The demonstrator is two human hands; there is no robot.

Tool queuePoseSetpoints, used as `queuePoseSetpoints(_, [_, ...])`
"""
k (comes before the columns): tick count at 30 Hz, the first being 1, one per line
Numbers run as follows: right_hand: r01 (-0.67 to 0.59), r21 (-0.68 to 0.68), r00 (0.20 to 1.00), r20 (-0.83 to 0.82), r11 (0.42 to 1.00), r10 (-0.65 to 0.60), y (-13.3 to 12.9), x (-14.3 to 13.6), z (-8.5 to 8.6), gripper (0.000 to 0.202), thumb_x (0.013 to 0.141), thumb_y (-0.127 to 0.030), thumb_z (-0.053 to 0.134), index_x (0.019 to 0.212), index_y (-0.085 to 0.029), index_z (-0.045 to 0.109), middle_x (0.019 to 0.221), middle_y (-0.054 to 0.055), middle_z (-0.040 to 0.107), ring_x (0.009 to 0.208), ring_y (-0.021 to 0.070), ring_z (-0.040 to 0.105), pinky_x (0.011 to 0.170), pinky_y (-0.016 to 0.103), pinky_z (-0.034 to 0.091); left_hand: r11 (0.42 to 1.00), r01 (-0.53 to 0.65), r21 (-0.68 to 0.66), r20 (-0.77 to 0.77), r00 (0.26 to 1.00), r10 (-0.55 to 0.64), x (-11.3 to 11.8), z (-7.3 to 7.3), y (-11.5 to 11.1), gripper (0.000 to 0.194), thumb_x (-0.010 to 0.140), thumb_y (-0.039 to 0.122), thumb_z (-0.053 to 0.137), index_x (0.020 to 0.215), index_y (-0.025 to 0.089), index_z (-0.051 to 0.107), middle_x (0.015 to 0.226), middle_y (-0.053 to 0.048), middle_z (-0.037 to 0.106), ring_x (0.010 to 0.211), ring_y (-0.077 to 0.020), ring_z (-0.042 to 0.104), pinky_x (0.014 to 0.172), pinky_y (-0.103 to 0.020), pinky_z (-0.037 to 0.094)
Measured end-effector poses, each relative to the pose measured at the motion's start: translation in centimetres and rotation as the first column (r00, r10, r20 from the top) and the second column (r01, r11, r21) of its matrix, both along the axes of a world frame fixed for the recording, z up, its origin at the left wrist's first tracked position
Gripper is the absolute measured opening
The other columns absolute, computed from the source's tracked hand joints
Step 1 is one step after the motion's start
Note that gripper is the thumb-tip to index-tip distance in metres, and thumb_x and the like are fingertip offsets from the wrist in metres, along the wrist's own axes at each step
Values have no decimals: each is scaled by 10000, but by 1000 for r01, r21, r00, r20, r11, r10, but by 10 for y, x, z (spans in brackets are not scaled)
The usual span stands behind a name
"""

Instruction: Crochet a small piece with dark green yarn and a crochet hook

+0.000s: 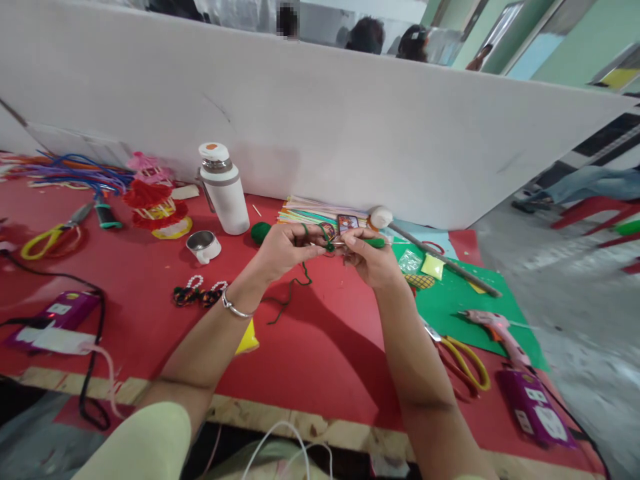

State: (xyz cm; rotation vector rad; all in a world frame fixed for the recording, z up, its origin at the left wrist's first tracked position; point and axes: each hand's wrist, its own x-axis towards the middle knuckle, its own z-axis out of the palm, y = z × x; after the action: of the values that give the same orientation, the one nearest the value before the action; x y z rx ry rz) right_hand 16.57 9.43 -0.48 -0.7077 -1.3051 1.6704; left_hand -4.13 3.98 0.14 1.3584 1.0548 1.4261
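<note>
Above the red tabletop [310, 363], the left hand [290, 250] pinches a small dark-green yarn piece [329, 246] at its three o'clock, the right hand [373, 263] grips a slim green-handled metal hook [378, 243] against it, and a tall white cylindrical flask [227, 200] stands at the left hand's ten o'clock

Green yarn [260, 233], red tabletop [305, 377], white flask [227, 200]

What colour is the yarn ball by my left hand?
The yarn ball is dark green, best seen in the head view.
</note>
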Motion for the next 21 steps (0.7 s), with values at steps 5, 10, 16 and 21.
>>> queuePoseSetpoints(5, [-10,-31,1000,9,999,10,-1,0,3,325,705,-468,939,838,-226,768,932,32,842,710,149,775,504,183,528,999,-35,-8,-34,999,35,0,1,-1,281,663,257,909,910,151,827,847,-74,794,753,-171,702,714,-304,576])
queuePoseSetpoints(10, [-19,-68,999,37,998,21,-1,0,2,368,702,-498,938,882,-229,764,864,22,832,707,172,793,491,192,531,999,-35,-7,-31,999,34,-1,1,-1,225,664,229,877,867,152,820,830,-74,797,750,-177,716,706,-300,577])
queuePoseSetpoints(16, [-33,-66,999,20,997,34,1,0,0,372,692,-488,949,877,-228,756,825,6,817,723,173,802,494,184,541,999,-29,14,-82,996,30,-3,-3,1,193,687,193,838,875,150,831,860,-81,809,739,-168,710,683,-277,564])
queuePoseSetpoints(21, [-38,-52,998,40,998,40,3,2,0,384,684,-497,950,860,-220,752,843,15,814,726,178,795,492,196,541,998,-37,41,-120,992,41,-5,-7,2,281,704,189,836,983,164,852,874,-73,811,725,-163,698,666,-267,555])
